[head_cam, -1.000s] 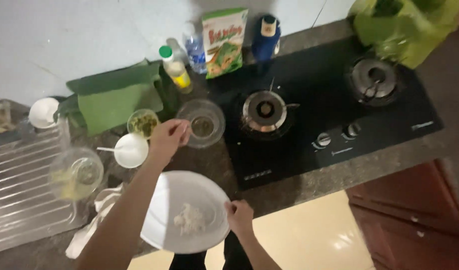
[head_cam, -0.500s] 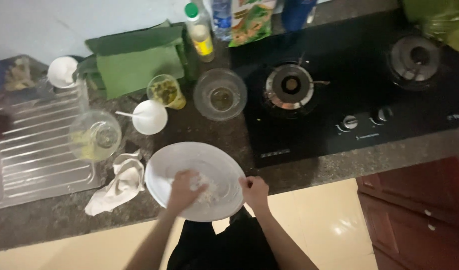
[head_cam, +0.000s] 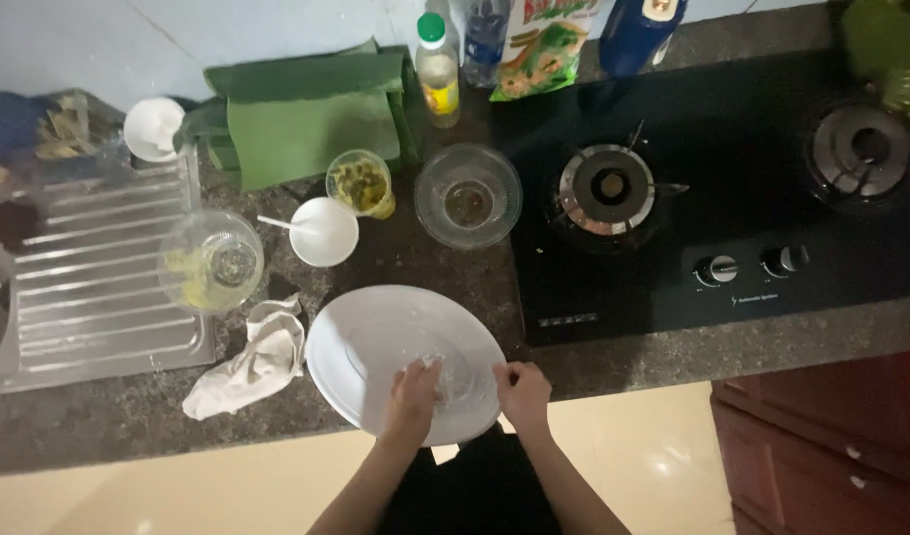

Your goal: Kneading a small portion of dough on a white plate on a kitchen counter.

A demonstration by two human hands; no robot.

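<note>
Left hand (head_cam: 412, 388) has its grip pinched into the white dough (head_cam: 437, 365) on the white plate (head_cam: 376, 337); right hand (head_cam: 523, 388) grips the plate's rim, crumpled cloth (head_cam: 249, 362) off to the left on the desk (head_cam: 98, 416).

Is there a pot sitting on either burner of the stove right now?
No, both the left burner and the right burner are bare.

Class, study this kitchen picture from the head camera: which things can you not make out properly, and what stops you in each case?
- White lump on the white plate, head view: the left hand covers it.
- Glass bowl contents: too dim and small to tell.
- Blue bottle and snack bag: cut off by the top edge.
- Green bag: cut off by the right corner, blurred.
</note>
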